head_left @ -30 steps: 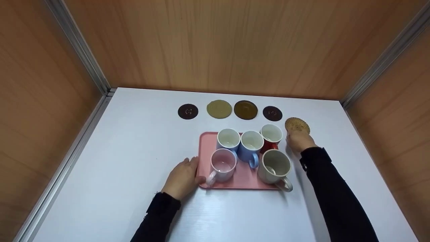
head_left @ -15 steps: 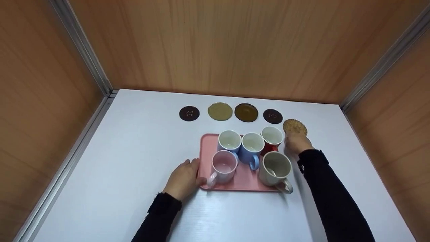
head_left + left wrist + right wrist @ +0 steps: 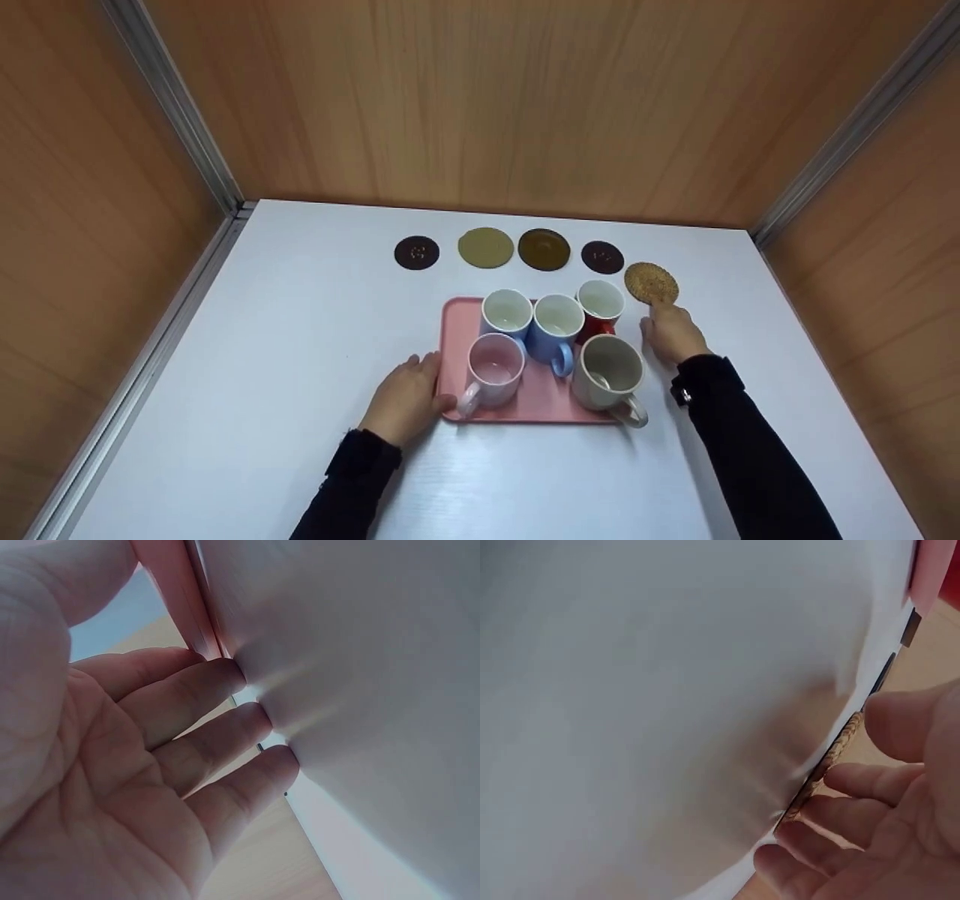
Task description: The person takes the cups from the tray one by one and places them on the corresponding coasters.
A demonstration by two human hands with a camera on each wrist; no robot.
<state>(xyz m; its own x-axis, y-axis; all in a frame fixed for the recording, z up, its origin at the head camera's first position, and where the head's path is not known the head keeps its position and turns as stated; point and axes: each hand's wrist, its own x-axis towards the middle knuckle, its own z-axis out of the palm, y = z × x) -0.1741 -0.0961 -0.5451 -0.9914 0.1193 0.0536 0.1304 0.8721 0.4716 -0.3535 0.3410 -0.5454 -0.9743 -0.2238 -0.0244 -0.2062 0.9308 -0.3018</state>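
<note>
Tray (image 3: 541,401), set on the table (image 3: 247,420) under five mugs (image 3: 547,346), is touched at its left edge by the left hand (image 3: 405,401), fingers extended, nothing gripped. Beyond, the woven coaster (image 3: 650,280) is touched by the right hand (image 3: 675,334), likewise extended and ungripping; four coasters (image 3: 544,250) are placed farther back.
</note>
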